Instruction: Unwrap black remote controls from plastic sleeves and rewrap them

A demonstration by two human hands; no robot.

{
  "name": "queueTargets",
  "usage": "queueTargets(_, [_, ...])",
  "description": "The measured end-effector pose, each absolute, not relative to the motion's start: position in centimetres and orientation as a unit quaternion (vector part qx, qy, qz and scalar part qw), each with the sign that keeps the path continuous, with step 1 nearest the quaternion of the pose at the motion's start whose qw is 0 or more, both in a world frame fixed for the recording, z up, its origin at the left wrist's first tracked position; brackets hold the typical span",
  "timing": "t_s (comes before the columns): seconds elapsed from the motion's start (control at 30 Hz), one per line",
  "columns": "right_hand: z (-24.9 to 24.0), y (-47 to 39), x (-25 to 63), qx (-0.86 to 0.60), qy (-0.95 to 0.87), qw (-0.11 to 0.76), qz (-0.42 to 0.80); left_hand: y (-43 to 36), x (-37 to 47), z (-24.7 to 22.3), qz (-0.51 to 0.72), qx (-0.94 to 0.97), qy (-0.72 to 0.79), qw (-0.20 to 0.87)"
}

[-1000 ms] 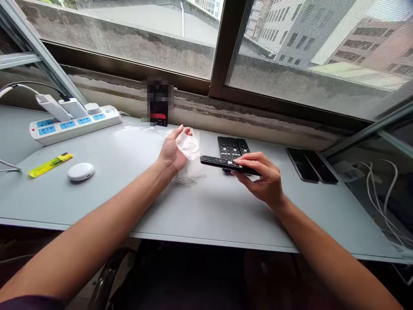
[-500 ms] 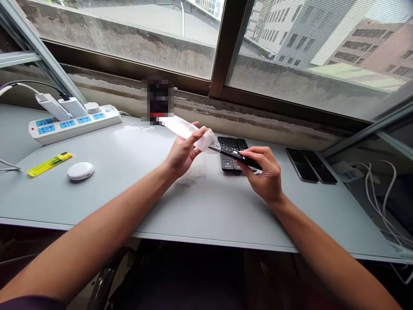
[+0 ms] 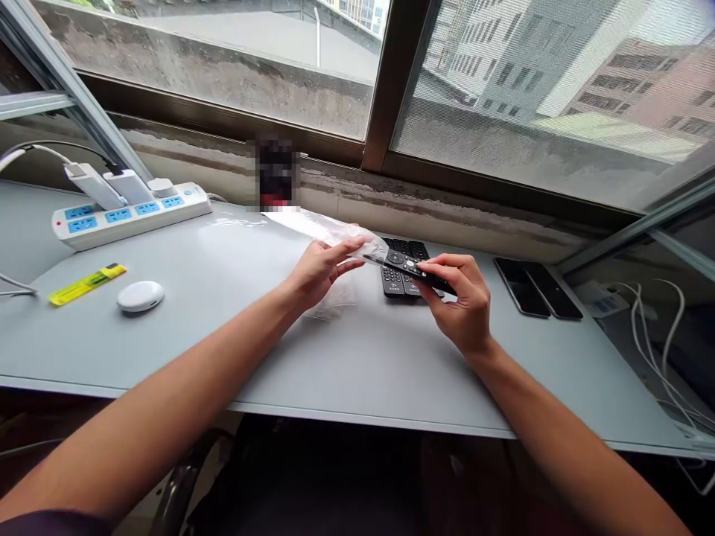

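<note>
My right hand (image 3: 461, 301) grips a black remote control (image 3: 410, 264) near its lower end, with the other end pointing left. That far end sits inside the mouth of a clear plastic sleeve (image 3: 318, 225). My left hand (image 3: 324, 274) is closed on the sleeve close to its opening, thumb on top and fingers beneath. Behind and below the held remote, several black remotes (image 3: 394, 285) lie side by side on the table, partly covered by it. More clear plastic sleeves (image 3: 335, 304) lie on the table under my left hand.
A white power strip (image 3: 134, 214) with chargers stands at the back left. Nearer are a yellow packet (image 3: 88, 284) and a white oval case (image 3: 140, 297). Two black phones (image 3: 537, 288) lie at the right, beside white cables (image 3: 648, 327). A pixelated dark object (image 3: 276, 173) stands by the window.
The sleeve has tilted and its mouth has moved slightly right over the remote's end. My left hand has shifted a little with it, its fingers straighter. The right hand has barely moved.
</note>
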State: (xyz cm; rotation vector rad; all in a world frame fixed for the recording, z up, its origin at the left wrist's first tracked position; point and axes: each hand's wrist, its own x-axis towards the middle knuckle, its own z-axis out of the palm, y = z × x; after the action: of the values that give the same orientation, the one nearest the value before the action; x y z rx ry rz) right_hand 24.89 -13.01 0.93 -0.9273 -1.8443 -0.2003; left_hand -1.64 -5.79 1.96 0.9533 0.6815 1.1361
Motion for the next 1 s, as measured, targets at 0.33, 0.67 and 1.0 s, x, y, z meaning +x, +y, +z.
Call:
queueTargets(0.33, [0.51,-12.94,25.03,-0.376,-0.777,0.500,-0.068,-6.27,-1.22,1.87,0.401,0.489,0.271,0.726])
queueTargets(0.67, [0.94,-13.03,24.74,-0.384,-0.767,0.513,-0.022,-6.42,-1.58,1.60,0.362,0.566,0.267,0.691])
queueTargets(1.0, [0.55,-13.17,24.37,-0.356,-0.792,0.496,-0.010,-6.34,-1.86,1.44,0.306,0.583,0.268,0.704])
